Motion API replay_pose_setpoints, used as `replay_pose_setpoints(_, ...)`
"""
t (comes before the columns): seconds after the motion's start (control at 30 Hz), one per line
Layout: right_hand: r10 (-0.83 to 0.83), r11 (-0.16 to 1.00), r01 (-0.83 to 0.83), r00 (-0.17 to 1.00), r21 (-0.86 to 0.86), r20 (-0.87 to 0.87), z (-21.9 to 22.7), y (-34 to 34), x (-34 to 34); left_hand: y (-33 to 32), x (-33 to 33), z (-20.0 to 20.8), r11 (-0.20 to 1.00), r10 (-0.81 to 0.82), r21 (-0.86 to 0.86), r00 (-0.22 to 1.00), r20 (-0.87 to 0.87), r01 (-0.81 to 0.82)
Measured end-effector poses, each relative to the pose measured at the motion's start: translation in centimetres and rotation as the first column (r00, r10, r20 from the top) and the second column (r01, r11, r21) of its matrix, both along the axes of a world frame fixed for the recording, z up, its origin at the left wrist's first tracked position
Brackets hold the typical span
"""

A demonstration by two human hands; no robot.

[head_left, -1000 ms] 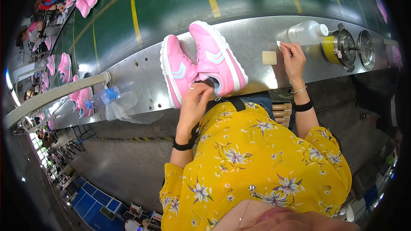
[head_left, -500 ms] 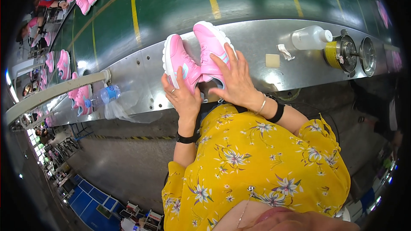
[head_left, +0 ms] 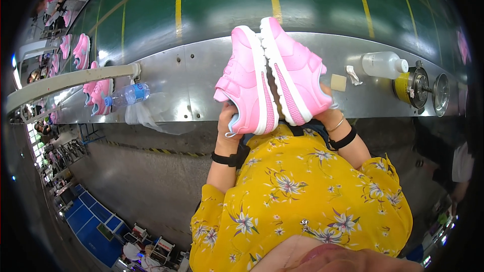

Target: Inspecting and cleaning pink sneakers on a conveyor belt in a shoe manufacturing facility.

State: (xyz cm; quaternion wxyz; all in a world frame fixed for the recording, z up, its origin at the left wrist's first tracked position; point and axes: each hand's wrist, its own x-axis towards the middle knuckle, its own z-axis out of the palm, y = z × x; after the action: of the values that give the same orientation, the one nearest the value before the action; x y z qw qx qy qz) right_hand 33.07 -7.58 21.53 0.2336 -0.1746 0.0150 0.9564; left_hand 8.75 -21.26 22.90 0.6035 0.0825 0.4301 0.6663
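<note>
A pair of pink sneakers with white soles is lifted in front of me, tipped so the soles face each other. My left hand reaches into the opening of the left sneaker and holds it up; most of its fingers are hidden inside. The right sneaker leans its toe toward the left one, with my right hand holding it at the collar. The shoe covers nearly all of that hand's fingers. Pink mesh-like panels show along the sole sides.
Beyond the metal ledge lies a green conveyor belt. On the right are a yellowish square pad, crumpled tissue, a white plastic bottle and a metal pot. Leftward are a water bottle, a curved bar and more pink sneakers.
Both sneakers have been raised off the ledge and turned sole to sole. My hands have gone from lying over the uppers to the shoe openings. The view has shifted slightly.
</note>
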Motion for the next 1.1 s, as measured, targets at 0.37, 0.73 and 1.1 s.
replay_pose_setpoints(0.37,-0.021,0.977,-0.006,0.992,0.214,0.126,-2.6,-1.3,-1.4,0.2,0.2,1.0,0.994,-0.110,-0.021,0.982,-0.154,0.108)
replay_pose_setpoints(0.73,0.007,0.960,-0.059,0.983,0.274,0.186,-2.1,-1.1,-1.3,0.4,0.0,1.2,0.995,-0.096,0.020,0.995,0.027,0.096)
replay_pose_setpoints(1.1,0.022,0.991,-0.039,0.991,0.128,0.134,-0.6,-0.9,-1.6,0.4,-0.1,1.0,0.989,-0.116,0.118,0.963,0.242,0.090)
